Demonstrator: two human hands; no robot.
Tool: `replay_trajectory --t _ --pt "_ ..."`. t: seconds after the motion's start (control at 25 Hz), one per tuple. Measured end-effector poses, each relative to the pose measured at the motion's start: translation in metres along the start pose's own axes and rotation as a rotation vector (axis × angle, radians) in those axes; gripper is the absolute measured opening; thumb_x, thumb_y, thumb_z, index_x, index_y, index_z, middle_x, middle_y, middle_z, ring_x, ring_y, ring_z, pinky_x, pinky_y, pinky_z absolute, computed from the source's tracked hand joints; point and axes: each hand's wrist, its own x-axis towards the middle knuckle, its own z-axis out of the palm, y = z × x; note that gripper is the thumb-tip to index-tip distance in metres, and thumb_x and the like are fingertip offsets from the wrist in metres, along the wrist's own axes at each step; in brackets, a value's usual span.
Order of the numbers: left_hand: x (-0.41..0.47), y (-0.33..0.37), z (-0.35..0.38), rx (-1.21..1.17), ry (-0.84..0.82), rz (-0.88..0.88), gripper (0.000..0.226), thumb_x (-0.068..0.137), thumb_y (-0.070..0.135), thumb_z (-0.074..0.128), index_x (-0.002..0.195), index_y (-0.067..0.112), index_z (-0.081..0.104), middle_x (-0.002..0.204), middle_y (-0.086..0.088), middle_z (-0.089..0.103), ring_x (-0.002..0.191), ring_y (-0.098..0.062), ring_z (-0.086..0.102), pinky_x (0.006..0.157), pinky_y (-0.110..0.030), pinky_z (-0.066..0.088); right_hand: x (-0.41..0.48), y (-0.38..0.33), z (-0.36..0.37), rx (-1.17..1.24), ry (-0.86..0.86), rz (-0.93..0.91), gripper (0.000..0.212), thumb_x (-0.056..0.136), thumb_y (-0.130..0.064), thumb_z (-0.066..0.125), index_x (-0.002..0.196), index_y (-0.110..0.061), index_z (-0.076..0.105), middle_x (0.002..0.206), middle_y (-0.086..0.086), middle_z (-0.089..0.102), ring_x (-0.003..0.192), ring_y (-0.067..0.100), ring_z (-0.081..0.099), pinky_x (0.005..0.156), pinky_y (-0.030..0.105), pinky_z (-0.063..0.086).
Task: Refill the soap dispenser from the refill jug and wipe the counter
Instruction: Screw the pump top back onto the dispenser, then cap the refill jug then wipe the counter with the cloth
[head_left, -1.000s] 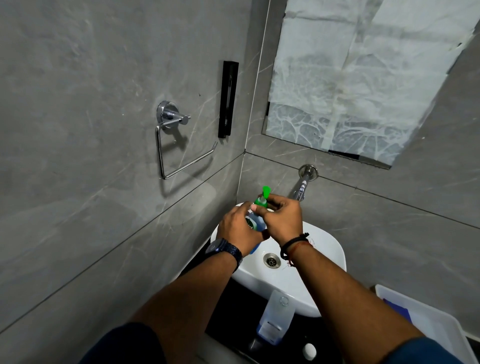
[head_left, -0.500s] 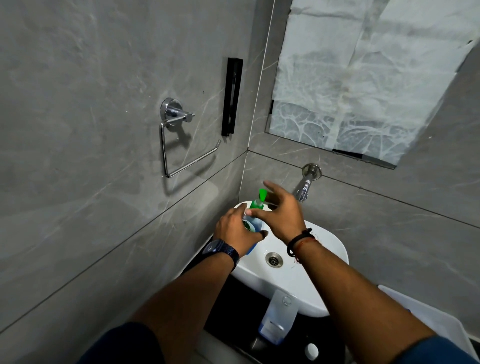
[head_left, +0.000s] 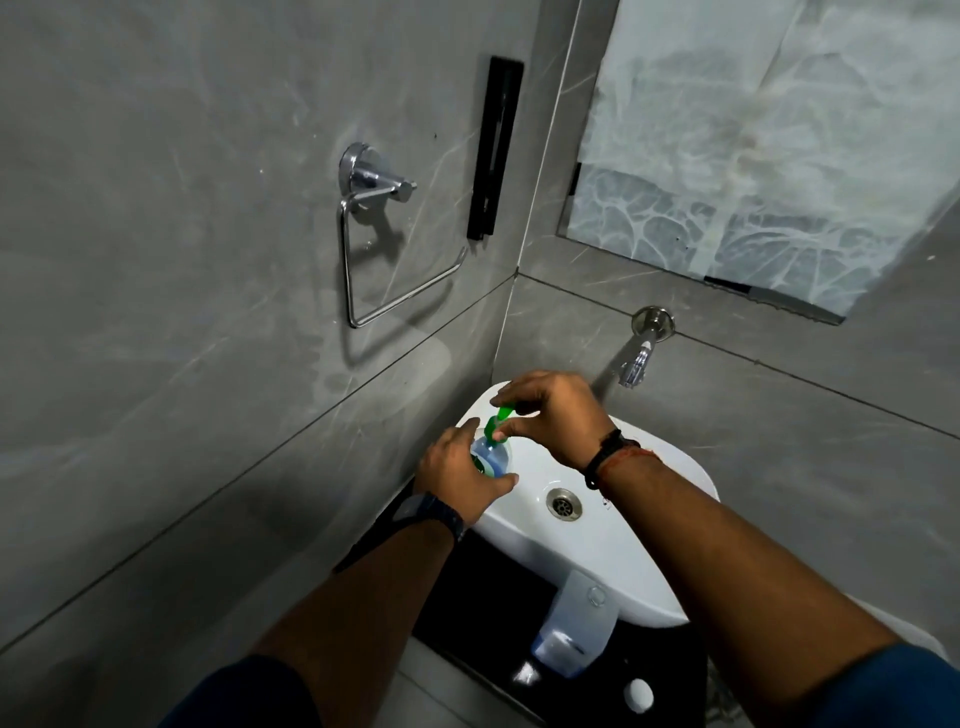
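A clear soap dispenser (head_left: 492, 457) with blue liquid stands on the back left rim of the white sink (head_left: 660, 478). My left hand (head_left: 460, 480) wraps its body from the left. My right hand (head_left: 553, 413) pinches the green pump top (head_left: 497, 422) at the neck with thumb and fingers. A translucent refill jug (head_left: 574, 631) with a little blue liquid stands on the black counter (head_left: 467, 597) in front of the sink, and a white cap (head_left: 638, 695) lies just right of it.
A chrome tap (head_left: 641, 356) sticks out of the grey wall behind the sink, close to my right hand. A chrome towel ring (head_left: 379, 244) and a black bar (head_left: 494, 148) hang on the left wall. A paper-covered mirror (head_left: 769, 145) fills the upper right.
My right hand opened off the pump top half a second ago and has now closed on it again, lower down. The left hand kept its hold on the bottle. The view shifted slightly.
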Motion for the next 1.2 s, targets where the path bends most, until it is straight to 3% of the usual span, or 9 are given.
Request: replay_trajectory --t 0.16,0.28,0.44,0.64,0.8,0.92,1.04,1.12,1.2 --pt "-0.003 -0.04 0.009 -0.073 0.002 -0.074 0.07 0.062 0.031 0.084 0.123 0.01 0.056 0.12 -0.01 0.062 0.11 -0.028 0.057 0.094 -0.035 0.046 0.006 0.019 0.035 -0.081 -0.044 -0.027 0.071 0.064 -0.032 0.086 0.129 -0.019 0.059 0.126 0.006 0.062 0.109 0.023 0.059 0.092 0.036 0.05" --pt "-0.004 -0.071 0.019 -0.152 0.003 -0.161 0.056 0.068 0.019 0.081 0.117 0.004 0.057 0.115 -0.014 0.064 0.109 -0.03 0.058 0.09 -0.029 0.043 0.007 0.032 0.064 -0.048 0.015 0.005 0.065 0.068 -0.044 0.08 0.125 -0.021 0.061 0.12 0.003 0.066 0.099 0.019 0.062 0.085 0.034 0.052" --pt "-0.01 -0.101 0.034 -0.252 0.08 -0.284 0.074 0.057 0.009 0.088 0.123 0.001 0.055 0.123 -0.017 0.059 0.115 -0.032 0.054 0.087 -0.024 0.035 0.007 0.048 0.096 0.006 0.042 0.021 0.052 0.074 -0.045 0.076 0.12 -0.023 0.064 0.112 0.0 0.069 0.093 0.016 0.063 0.082 0.032 0.053" --pt "-0.008 -0.145 0.056 -0.294 0.035 -0.362 0.082 0.058 0.006 0.087 0.131 0.004 0.047 0.132 -0.017 0.051 0.122 -0.032 0.048 0.098 -0.037 0.04 0.004 0.073 0.132 0.01 0.061 0.077 0.051 0.081 -0.04 0.069 0.127 -0.023 0.058 0.123 0.0 0.065 0.11 0.018 0.059 0.094 0.037 0.051" --pt "-0.006 -0.166 0.065 -0.277 -0.002 -0.336 0.096 0.054 0.018 0.09 0.136 0.014 0.042 0.137 -0.012 0.048 0.125 -0.031 0.047 0.096 -0.032 0.04 -0.005 0.09 0.151 -0.025 0.034 0.118 0.054 0.083 -0.043 0.063 0.132 -0.023 0.053 0.132 -0.002 0.06 0.12 0.018 0.054 0.103 0.027 0.041" --pt "-0.015 -0.167 0.064 -0.128 0.013 -0.343 0.128 0.038 0.042 0.093 0.145 0.018 0.027 0.148 -0.013 0.033 0.134 -0.035 0.031 0.104 -0.05 0.035 -0.014 0.094 0.149 -0.044 0.06 0.153 0.05 0.085 -0.043 0.063 0.13 -0.023 0.055 0.13 -0.002 0.062 0.12 0.018 0.054 0.102 0.021 0.033" --pt "-0.045 -0.152 0.063 0.088 0.239 -0.245 0.119 0.037 0.074 0.074 0.134 0.015 0.038 0.133 -0.019 0.045 0.119 -0.04 0.043 0.092 -0.059 0.041 -0.029 0.092 0.128 -0.043 0.124 0.167 0.044 0.085 -0.04 0.064 0.125 -0.021 0.06 0.123 0.0 0.066 0.113 0.019 0.058 0.097 0.03 0.047" --pt "-0.057 -0.136 0.066 0.108 0.315 -0.159 0.113 0.042 0.081 0.064 0.13 0.013 0.041 0.126 -0.018 0.05 0.114 -0.038 0.046 0.091 -0.054 0.041 -0.043 0.093 0.109 -0.039 0.178 0.167 0.039 0.085 -0.038 0.065 0.119 -0.02 0.063 0.114 -0.001 0.068 0.103 0.018 0.061 0.088 0.029 0.05" --pt "-0.067 -0.113 0.076 0.093 0.287 -0.031 0.11 0.046 0.082 0.063 0.129 0.012 0.044 0.128 -0.015 0.051 0.118 -0.032 0.046 0.097 -0.046 0.039 -0.069 0.1 0.083 -0.062 0.242 0.172 0.032 0.084 -0.036 0.066 0.111 -0.02 0.066 0.102 -0.002 0.069 0.087 0.013 0.062 0.079 0.022 0.045"
